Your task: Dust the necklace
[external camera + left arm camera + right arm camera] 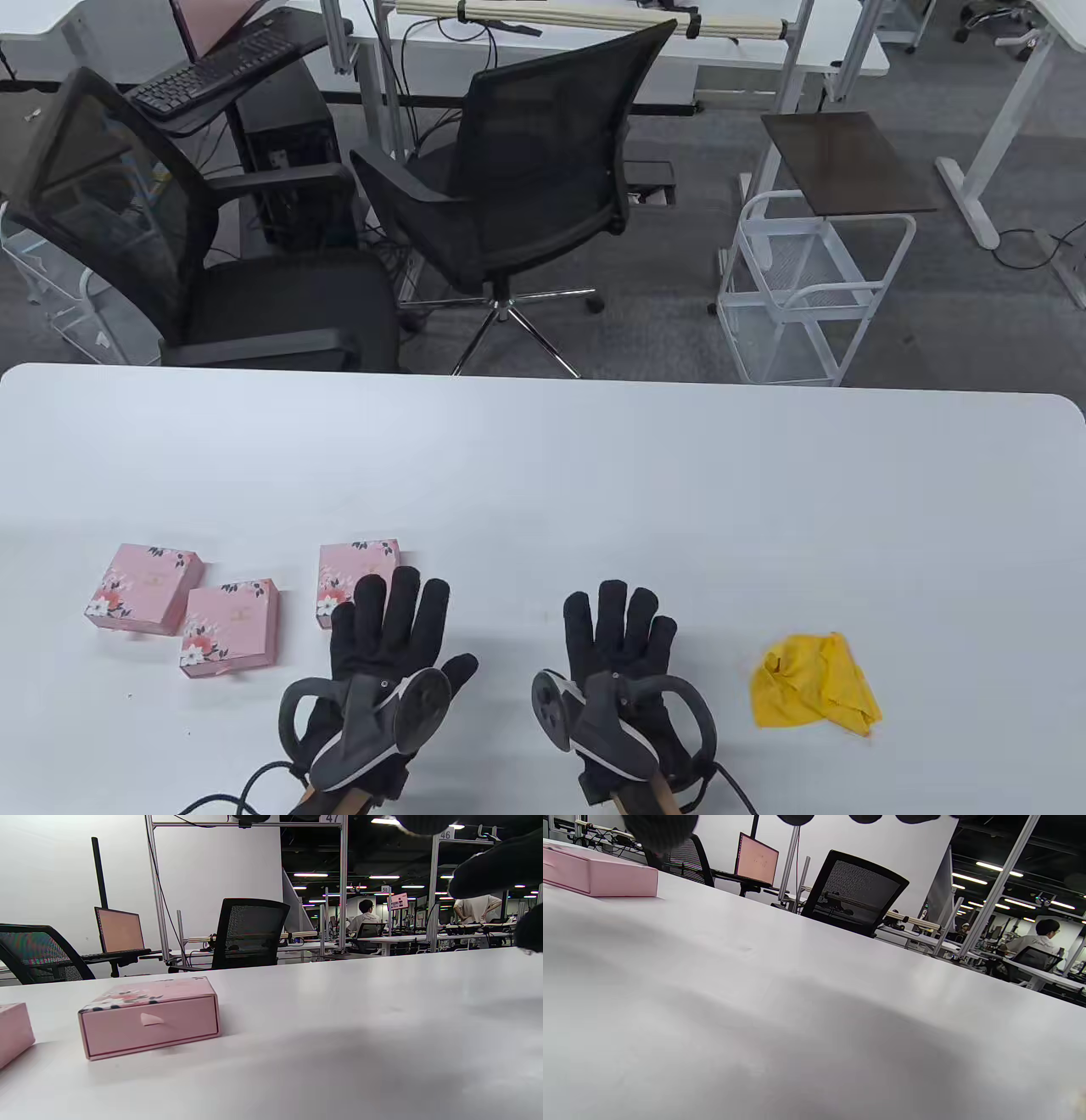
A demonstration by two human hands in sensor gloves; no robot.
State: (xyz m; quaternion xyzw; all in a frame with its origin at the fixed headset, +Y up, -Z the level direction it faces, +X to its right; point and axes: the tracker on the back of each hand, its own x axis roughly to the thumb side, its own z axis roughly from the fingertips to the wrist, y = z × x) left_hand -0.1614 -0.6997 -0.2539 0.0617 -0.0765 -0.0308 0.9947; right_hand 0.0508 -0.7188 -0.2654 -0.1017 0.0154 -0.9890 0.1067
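Your left hand (386, 632) and right hand (619, 641) lie flat near the table (543, 458) edge, fingers straight and spread, holding nothing. No necklace is visible; presumably it sits inside one of the three shut pink boxes (229, 626) at your left, the nearest just past your left fingertips. The yellow cloth (814, 682) lies crumpled right of your right hand, untouched, so nothing's begun: opening and dusting are all ahead

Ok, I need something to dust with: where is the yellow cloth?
In the table view, the yellow cloth lies crumpled on the table, just right of the right hand.
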